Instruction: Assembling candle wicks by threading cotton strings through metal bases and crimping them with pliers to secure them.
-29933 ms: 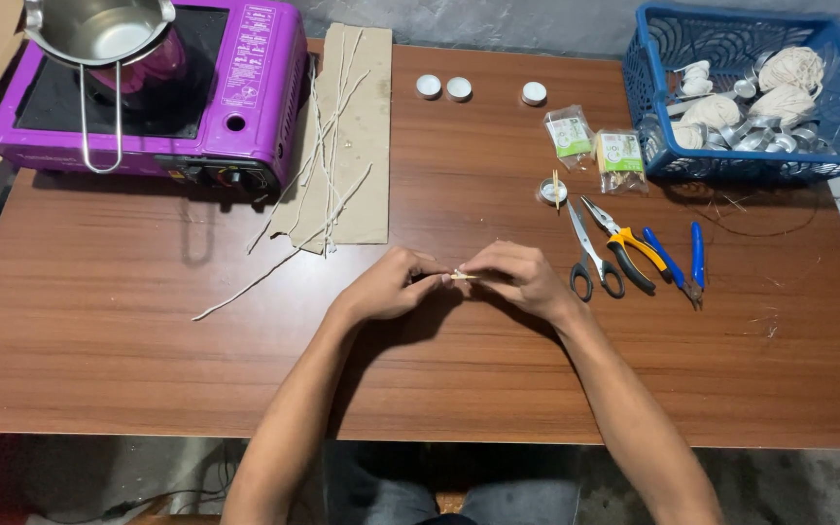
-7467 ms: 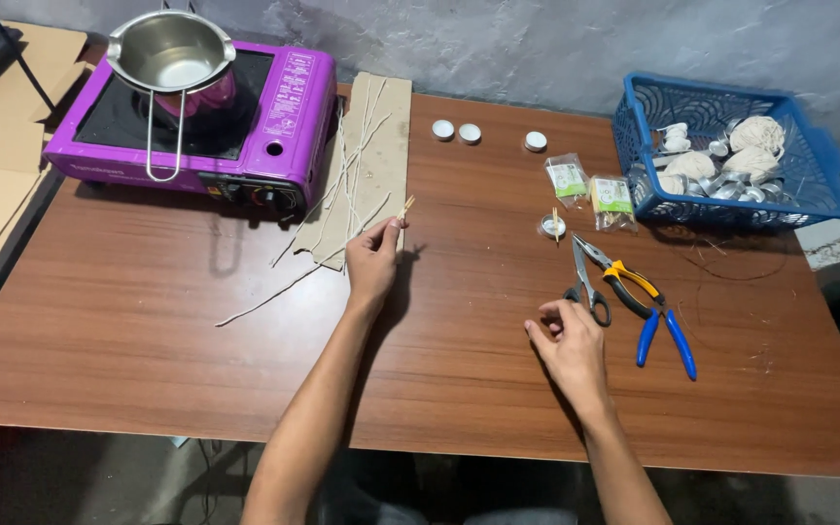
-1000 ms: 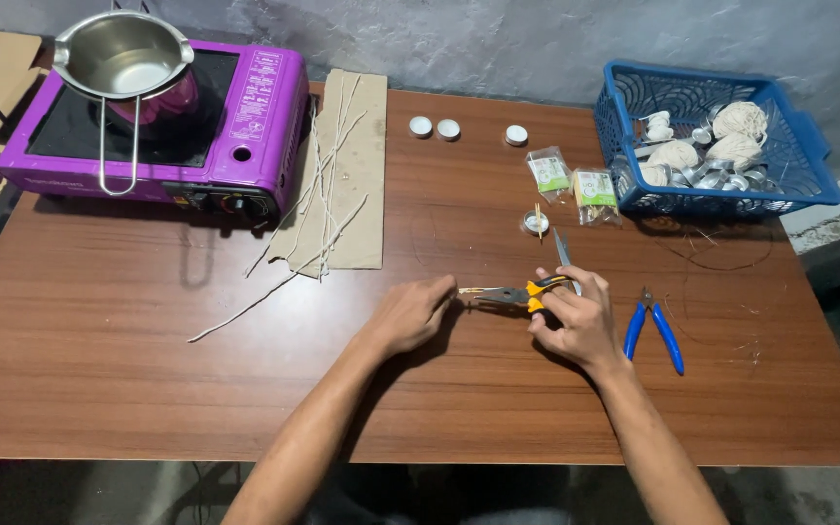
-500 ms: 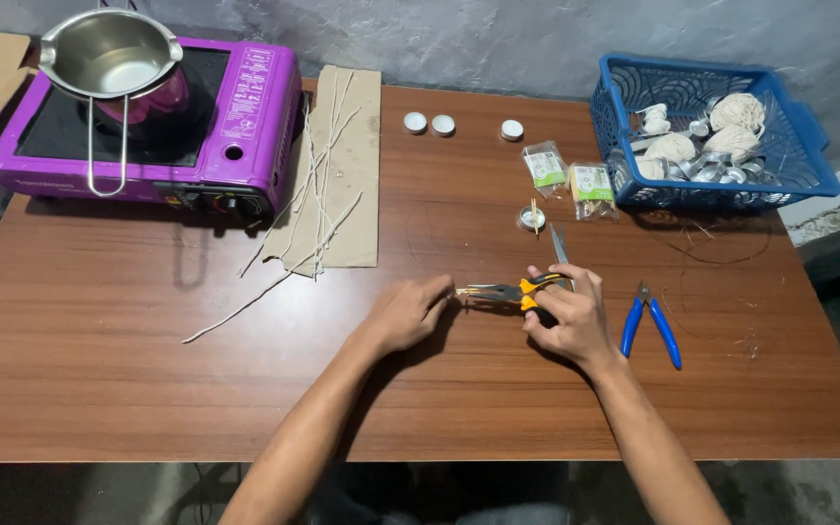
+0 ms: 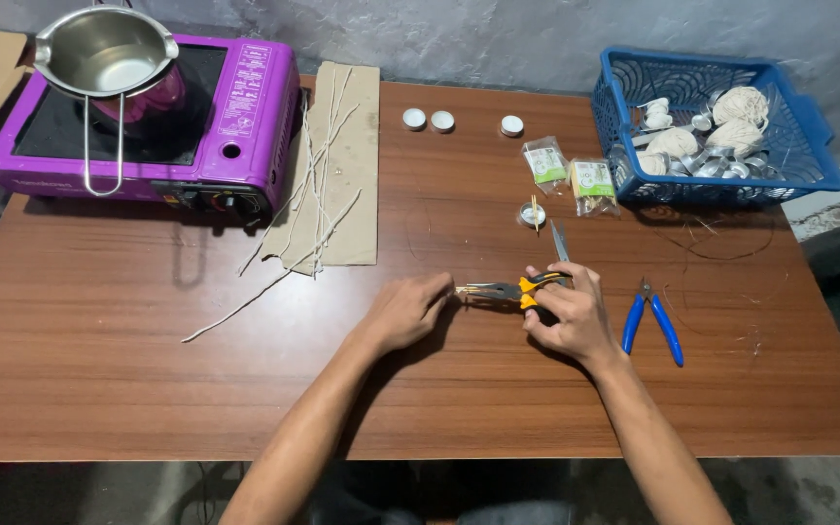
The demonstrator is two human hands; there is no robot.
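- My right hand (image 5: 571, 316) is closed around the yellow-and-black handles of the pliers (image 5: 507, 290), which lie nearly level just above the desk (image 5: 148, 389), nose pointing to my left.
- My left hand (image 5: 408, 309) is curled, fingertips pinched right at the pliers' nose. Whatever it pinches is too small to make out; it may be a short piece of wick or a small metal tab, I cannot tell.
- Both hands sit near the middle of the desk, close together, joined by the tool.
- Step in hand, as I judge it: a crimp or squeeze with the pliers on the small piece my left fingers steady.
- Next move, my judgement: a firm, even press on the handles while the left hand keeps the piece square in the nose and fingertips stay out of the bite.
- Just beyond the right hand lies a pair of scissors (image 5: 559, 240), with a small round metal cup (image 5: 532, 213) holding an upright stick past them.
- Blue-handled cutters (image 5: 652, 320) lie on the desk just to the right of my right hand, untouched.
- Pale wick strands (image 5: 318, 175) rest on a cardboard sheet (image 5: 352, 146) further left, beside the purple stove (image 5: 235, 117) carrying a steel pot (image 5: 104, 53).
- Blue basket (image 5: 809, 146) at far right holds balls of string and metal cups.
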